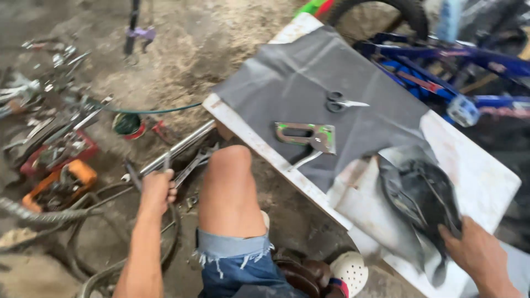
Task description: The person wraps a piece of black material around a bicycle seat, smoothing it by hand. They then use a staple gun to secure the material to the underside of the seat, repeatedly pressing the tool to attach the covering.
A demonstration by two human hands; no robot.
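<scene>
My left hand [157,190] reaches down to the dirt floor and closes around a thin metal tool [167,161] among loose spanners. My right hand [480,254] rests on a dark bicycle saddle [422,198] lying on a white board [486,182]. A sheet of dark grey material [309,83] covers most of the board. On it lie a staple gun [309,136] and black-handled scissors [339,102]. My bare knee [229,176] sits between the two hands.
Scattered tools and a red tray [58,152] fill the floor at left, beside an orange tool [61,182] and a chrome tube [176,148]. A green cable [160,109] crosses the dirt. A blue bicycle frame [458,60] and a tyre [386,11] stand behind the board.
</scene>
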